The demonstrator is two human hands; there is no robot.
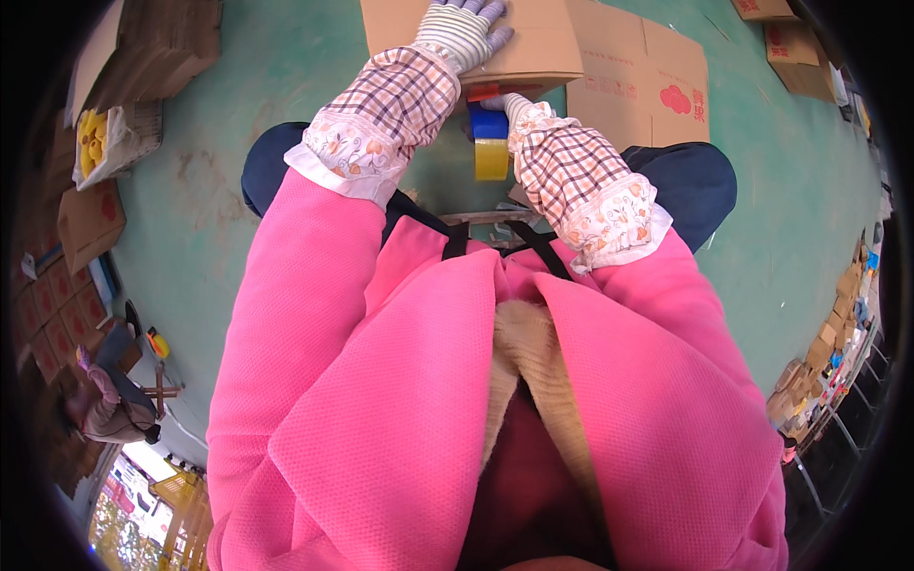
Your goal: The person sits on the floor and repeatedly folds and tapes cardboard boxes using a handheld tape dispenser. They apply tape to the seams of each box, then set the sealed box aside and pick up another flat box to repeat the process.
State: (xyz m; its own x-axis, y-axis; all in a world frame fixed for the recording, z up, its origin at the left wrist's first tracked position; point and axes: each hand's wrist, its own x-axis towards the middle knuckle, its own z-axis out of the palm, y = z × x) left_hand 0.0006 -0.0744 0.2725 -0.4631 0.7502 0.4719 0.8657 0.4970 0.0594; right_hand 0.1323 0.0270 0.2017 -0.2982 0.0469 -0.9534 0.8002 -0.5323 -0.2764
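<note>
A brown cardboard box (536, 40) stands on the floor at the top of the view, partly cut off by the edge. My left hand (464, 29), in a striped grey-and-purple glove, lies on its top with the fingers stretched out. Just below the box's near side, my gloved right hand (515, 106) is closed around a tape dispenser (489, 124); most of its fingers are hidden. The dispenser has a blue body, a red-orange end against the box and a roll of yellowish tape (491, 160).
A flattened carton (640, 71) with red print lies right of the box. To the left are stacked cardboard sheets (157, 48) and a white crate (135, 143) with yellow items. Another person (109, 404) is at the lower left. More cartons (800, 52) stand at the upper right.
</note>
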